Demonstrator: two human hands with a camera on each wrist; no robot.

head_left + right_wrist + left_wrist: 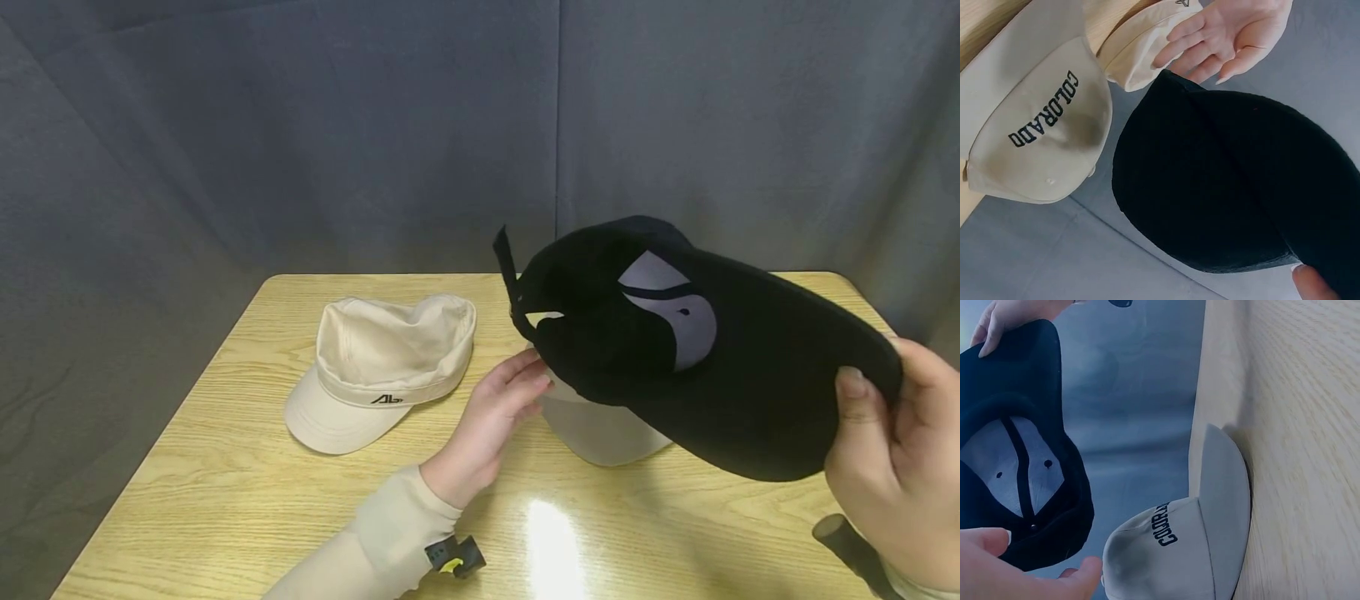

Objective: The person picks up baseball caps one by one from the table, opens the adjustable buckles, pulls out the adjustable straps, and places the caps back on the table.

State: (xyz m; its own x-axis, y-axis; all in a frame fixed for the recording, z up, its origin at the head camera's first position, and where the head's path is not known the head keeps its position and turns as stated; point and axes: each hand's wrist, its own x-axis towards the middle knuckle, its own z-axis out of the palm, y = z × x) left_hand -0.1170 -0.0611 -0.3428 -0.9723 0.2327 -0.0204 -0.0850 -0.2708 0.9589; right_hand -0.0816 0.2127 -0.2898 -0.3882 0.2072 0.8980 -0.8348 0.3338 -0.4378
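Observation:
My right hand [903, 467] pinches the brim of a black baseball cap [765, 375] between thumb and fingers. The cap hangs above the table, its inside with a pale lining panel turned toward the head view. At its back, an adjusting strap [506, 265] sticks up. My left hand [483, 425] is beside the cap's back edge, fingers loosely extended; the right wrist view shows its palm [1241, 34] with nothing gripped. Partly hidden behind the black cap, a beige cap lettered COLORADO [1054, 119] sits on the table.
Left of my left hand, a cream flat-topped cap [393, 354] with a dark logo lies on the wooden table [225, 467]. A grey-blue cloth backdrop [420, 125] hangs behind the table's far edge.

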